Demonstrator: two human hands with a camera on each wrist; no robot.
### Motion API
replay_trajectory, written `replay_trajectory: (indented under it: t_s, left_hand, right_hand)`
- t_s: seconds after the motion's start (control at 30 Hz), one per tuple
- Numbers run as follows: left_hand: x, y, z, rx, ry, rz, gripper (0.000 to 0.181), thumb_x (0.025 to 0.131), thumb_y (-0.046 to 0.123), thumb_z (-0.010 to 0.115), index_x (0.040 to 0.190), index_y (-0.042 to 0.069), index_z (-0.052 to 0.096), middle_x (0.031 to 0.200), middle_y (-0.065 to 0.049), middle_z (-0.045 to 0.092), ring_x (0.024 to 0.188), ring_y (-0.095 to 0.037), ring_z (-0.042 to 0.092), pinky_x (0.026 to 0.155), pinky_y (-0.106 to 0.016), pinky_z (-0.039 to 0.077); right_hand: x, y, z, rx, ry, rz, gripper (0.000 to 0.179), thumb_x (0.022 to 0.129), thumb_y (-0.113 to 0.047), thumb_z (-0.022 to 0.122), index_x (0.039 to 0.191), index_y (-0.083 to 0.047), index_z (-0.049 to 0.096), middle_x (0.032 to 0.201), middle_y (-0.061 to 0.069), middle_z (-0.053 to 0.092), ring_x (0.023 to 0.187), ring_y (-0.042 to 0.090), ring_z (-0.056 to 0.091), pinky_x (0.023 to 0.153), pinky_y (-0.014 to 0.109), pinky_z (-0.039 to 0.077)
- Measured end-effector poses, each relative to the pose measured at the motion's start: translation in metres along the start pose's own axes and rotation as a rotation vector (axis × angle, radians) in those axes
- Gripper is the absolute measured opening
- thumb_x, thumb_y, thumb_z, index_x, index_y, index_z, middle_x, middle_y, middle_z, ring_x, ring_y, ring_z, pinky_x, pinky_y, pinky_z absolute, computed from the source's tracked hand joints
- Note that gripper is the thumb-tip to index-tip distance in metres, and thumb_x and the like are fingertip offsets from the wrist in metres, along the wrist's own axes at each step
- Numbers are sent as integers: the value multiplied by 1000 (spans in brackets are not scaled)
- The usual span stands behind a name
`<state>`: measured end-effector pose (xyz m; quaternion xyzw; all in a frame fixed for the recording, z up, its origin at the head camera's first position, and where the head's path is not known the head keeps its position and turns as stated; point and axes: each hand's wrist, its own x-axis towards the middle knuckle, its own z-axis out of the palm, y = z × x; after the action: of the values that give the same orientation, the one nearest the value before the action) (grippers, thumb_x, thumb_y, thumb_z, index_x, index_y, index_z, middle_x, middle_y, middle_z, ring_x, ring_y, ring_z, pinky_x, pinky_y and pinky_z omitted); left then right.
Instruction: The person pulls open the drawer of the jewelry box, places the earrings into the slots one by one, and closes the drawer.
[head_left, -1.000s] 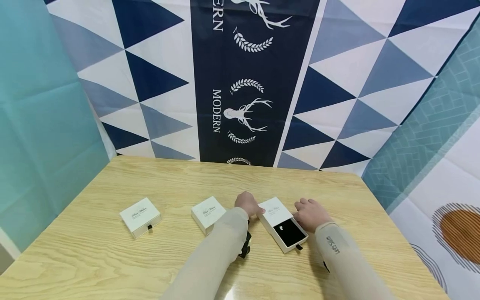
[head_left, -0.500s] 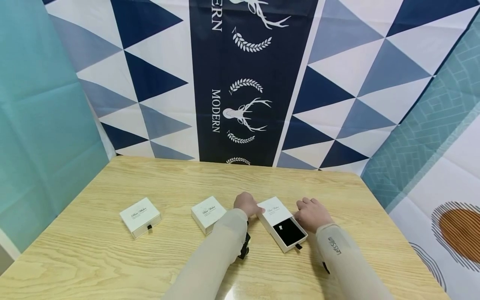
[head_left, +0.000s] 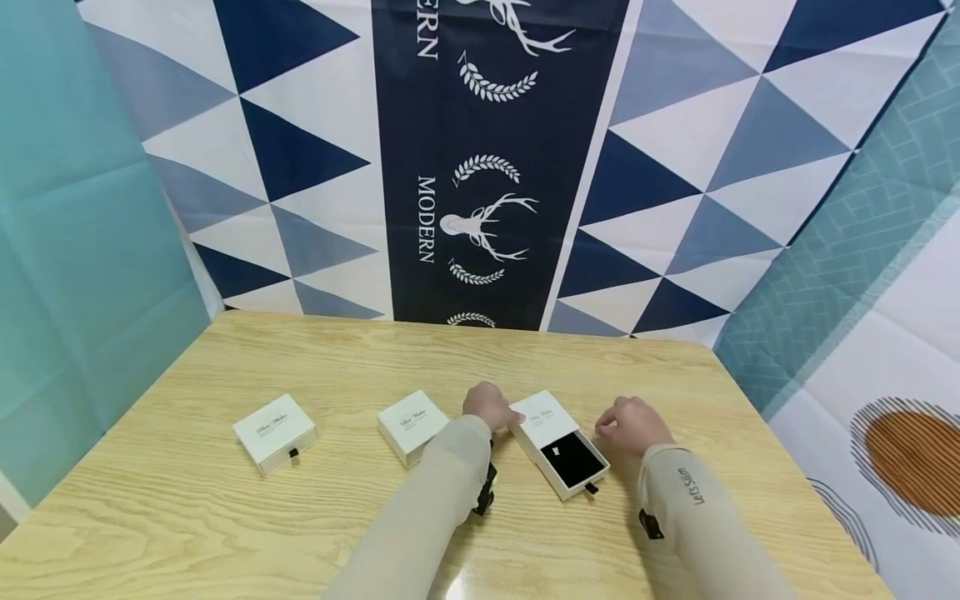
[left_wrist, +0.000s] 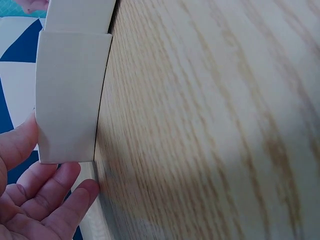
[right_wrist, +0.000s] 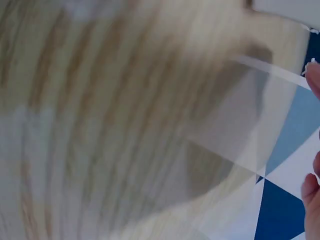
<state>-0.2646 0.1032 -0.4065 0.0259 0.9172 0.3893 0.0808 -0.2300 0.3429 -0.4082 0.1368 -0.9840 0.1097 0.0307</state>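
Observation:
A white slide-out jewelry box [head_left: 543,418] lies on the table with its drawer partly pulled out. Black lining [head_left: 577,461] fills the drawer, and a small silvery piece [head_left: 556,451] sits on it. My left hand [head_left: 487,406] holds the sleeve's far left end; in the left wrist view its thumb is at the upper edge and its fingers curl at the end of the box [left_wrist: 72,97]. Just right of the drawer, my right hand [head_left: 634,425] has curled fingers. At its fingertip [right_wrist: 314,75] in the right wrist view, a tiny silvery strand glints beside the box [right_wrist: 290,9].
Two more white boxes, both closed, lie to the left: one near the middle [head_left: 412,427] and one farther left [head_left: 275,433], with a black pull tab. The wooden table [head_left: 337,358] ends at a patterned cloth [head_left: 480,250] behind.
My right hand has drawn away from the drawer's right side, slightly to the right, and its fingers have curled in. The left hand stays on the box. The head view has shifted slightly.

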Motion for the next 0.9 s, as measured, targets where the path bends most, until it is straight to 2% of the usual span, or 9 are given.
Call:
replay_trajectory:
  t_s: [0.07, 0.17, 0.33, 0.47, 0.6, 0.7, 0.8, 0.9]
  left_hand:
    - [0, 0, 0, 2, 2, 5, 24, 74, 22, 85, 78, 3, 70, 73, -2, 64, 69, -15, 55, 66, -27, 49]
    - [1, -1, 0, -4, 4, 7, 24, 73, 21, 85, 77, 3, 70, 72, -2, 64, 68, -15, 55, 65, -27, 49]
    - [1, -1, -1, -4, 7, 10, 24, 73, 21, 85, 76, 3, 69, 72, -2, 63, 68, -16, 54, 64, -27, 48]
    - [0, -1, 0, -8, 0, 6, 24, 73, 20, 85, 75, 3, 69, 71, -2, 63, 68, -16, 54, 64, -27, 48]
    - [-1, -1, 0, -23, -13, -9, 23, 74, 20, 84, 74, 4, 68, 71, -2, 62, 68, -16, 54, 64, -27, 48]
    - [-2, 0, -2, -22, -11, -10, 23, 75, 20, 84, 73, 4, 68, 71, -2, 62, 67, -16, 54, 64, -27, 48]
    - [-2, 1, -3, -26, -6, -10, 23, 75, 20, 84, 75, 3, 69, 72, -3, 62, 68, -16, 54, 65, -27, 48]
    - [-3, 0, -3, -35, -9, -6, 23, 75, 19, 84, 76, 2, 68, 73, -3, 63, 68, -16, 53, 64, -28, 48]
  right_hand:
    - [0, 0, -5, 69, -16, 15, 12, 84, -12, 66, 82, -5, 76, 85, 9, 61, 87, 33, 58, 86, 50, 44]
    - [-1, 1, -11, 163, -35, 60, 14, 84, -13, 65, 84, -2, 75, 90, 13, 63, 92, 36, 59, 89, 53, 43]
    - [-3, 1, -18, 246, -43, 124, 17, 86, -15, 65, 86, -1, 74, 89, 10, 62, 88, 29, 57, 84, 49, 44]
    - [-6, -1, -22, 305, -46, 180, 19, 89, -17, 64, 91, 0, 74, 93, 13, 63, 91, 32, 57, 83, 49, 46]
    - [-11, -6, -25, 372, -42, 291, 23, 89, -18, 62, 94, 2, 73, 99, 18, 67, 99, 39, 59, 84, 51, 47]
    - [-14, -10, -28, 413, -7, 377, 26, 87, -20, 62, 93, 3, 72, 102, 21, 68, 102, 42, 58, 85, 53, 46]
    - [-15, -14, -30, 488, 3, 449, 32, 86, -21, 63, 98, 7, 70, 111, 26, 64, 109, 46, 53, 89, 55, 44]
    - [-17, -18, -31, 606, -69, 520, 44, 88, -22, 61, 115, 12, 61, 130, 32, 50, 123, 51, 40, 98, 59, 36]
